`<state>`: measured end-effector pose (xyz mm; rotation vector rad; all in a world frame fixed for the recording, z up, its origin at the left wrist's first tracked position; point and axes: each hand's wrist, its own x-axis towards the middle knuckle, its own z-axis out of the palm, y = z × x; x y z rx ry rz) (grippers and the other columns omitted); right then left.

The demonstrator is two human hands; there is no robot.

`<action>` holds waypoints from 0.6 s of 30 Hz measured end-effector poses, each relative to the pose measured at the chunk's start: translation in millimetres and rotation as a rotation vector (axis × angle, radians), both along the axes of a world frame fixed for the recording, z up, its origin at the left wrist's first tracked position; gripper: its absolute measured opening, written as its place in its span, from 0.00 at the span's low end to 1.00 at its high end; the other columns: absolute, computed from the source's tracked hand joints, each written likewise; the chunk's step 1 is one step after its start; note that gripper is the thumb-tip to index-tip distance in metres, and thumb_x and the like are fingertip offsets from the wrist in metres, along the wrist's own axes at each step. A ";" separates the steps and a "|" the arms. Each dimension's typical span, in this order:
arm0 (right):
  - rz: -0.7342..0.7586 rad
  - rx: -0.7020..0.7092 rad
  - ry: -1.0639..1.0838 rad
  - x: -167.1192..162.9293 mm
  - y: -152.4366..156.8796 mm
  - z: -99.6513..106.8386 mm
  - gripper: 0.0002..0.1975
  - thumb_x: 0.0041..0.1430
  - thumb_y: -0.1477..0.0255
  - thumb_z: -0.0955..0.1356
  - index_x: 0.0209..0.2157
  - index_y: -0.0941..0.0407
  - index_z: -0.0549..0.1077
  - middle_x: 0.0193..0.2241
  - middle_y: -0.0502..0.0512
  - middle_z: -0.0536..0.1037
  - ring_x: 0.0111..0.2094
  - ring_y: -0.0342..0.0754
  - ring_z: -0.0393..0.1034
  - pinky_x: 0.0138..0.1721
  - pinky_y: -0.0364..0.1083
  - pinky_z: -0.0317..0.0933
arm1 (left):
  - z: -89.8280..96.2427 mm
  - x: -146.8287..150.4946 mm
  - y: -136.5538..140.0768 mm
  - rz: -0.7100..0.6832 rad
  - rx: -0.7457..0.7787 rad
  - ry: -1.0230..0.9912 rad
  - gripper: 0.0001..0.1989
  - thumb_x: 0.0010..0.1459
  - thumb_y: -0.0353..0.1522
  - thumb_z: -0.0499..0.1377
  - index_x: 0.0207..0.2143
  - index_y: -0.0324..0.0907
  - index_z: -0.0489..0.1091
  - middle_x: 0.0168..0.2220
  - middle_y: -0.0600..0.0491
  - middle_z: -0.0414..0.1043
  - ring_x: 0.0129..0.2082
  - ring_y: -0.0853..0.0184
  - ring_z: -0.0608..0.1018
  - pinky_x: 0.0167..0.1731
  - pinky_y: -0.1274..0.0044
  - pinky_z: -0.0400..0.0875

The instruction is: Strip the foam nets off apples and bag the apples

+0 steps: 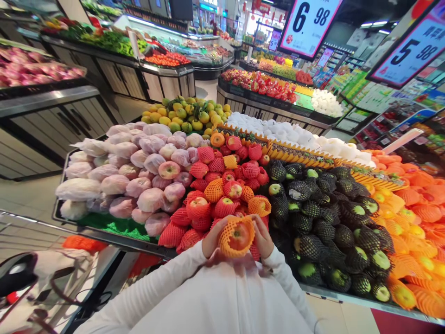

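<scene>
Close to my chest, an apple (pixel 238 234) in an orange foam net (pixel 225 247) sits between both hands, the net's mouth facing up. My left hand (pixel 213 237) wraps round its left side, and my right hand (pixel 263 235) grips the net from the right. Most fingertips are hidden behind the fruit. Just beyond lie several apples in red foam nets (pixel 198 209), with a few in orange nets (pixel 213 190) among them. Plastic-wrapped pinkish apples (pixel 151 198) are piled to the left. On the right are green fruits in black nets (pixel 325 222).
Yellow-green citrus (pixel 186 113) and white-wrapped fruit (pixel 278 132) fill the stand's far side; orange-netted fruit (pixel 413 232) lies far right. A wire shopping cart (pixel 28 232) holding a bag stands at lower left. Price signs (pixel 309 23) hang overhead.
</scene>
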<state>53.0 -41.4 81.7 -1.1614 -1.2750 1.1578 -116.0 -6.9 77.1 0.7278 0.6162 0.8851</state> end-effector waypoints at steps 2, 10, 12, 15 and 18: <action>-0.067 0.159 -0.074 3.5 -8.5 11.4 0.23 0.62 0.50 0.61 0.51 0.51 0.66 0.48 0.58 0.69 0.47 0.52 0.66 0.48 0.52 0.64 | 4.8 -3.4 4.0 0.014 0.060 0.059 0.25 0.50 0.51 0.62 0.39 0.39 0.70 0.39 0.50 0.75 0.41 0.61 0.75 0.46 0.70 0.69; 0.088 0.310 -0.322 -7.0 -9.2 16.6 0.47 0.42 0.64 0.78 0.62 0.51 0.56 0.57 0.63 0.65 0.57 0.61 0.63 0.59 0.60 0.59 | 27.5 -12.4 -0.1 -0.089 0.419 0.509 0.27 0.56 0.47 0.60 0.51 0.42 0.57 0.44 0.48 0.72 0.42 0.61 0.76 0.46 0.68 0.70; -0.042 0.252 -0.187 -15.3 -9.2 4.2 0.44 0.44 0.67 0.76 0.60 0.51 0.56 0.55 0.62 0.66 0.54 0.59 0.67 0.56 0.58 0.63 | 29.5 -12.0 -2.0 -0.028 0.495 0.592 0.31 0.53 0.44 0.64 0.52 0.43 0.52 0.46 0.47 0.70 0.44 0.60 0.76 0.46 0.67 0.71; -0.242 0.183 -0.047 -24.5 -12.3 -16.0 0.40 0.45 0.68 0.75 0.57 0.51 0.56 0.54 0.62 0.66 0.52 0.57 0.68 0.55 0.58 0.64 | 28.1 -10.3 -2.9 0.123 0.685 0.678 0.26 0.53 0.39 0.64 0.48 0.43 0.54 0.50 0.43 0.64 0.48 0.59 0.73 0.45 0.67 0.72; -0.344 0.136 0.040 -28.5 -15.8 -33.2 0.41 0.44 0.67 0.76 0.56 0.51 0.54 0.55 0.63 0.62 0.54 0.58 0.66 0.56 0.60 0.62 | 22.8 -5.6 -4.4 0.142 0.874 0.720 0.13 0.56 0.36 0.61 0.41 0.42 0.62 0.52 0.42 0.61 0.52 0.57 0.70 0.46 0.67 0.71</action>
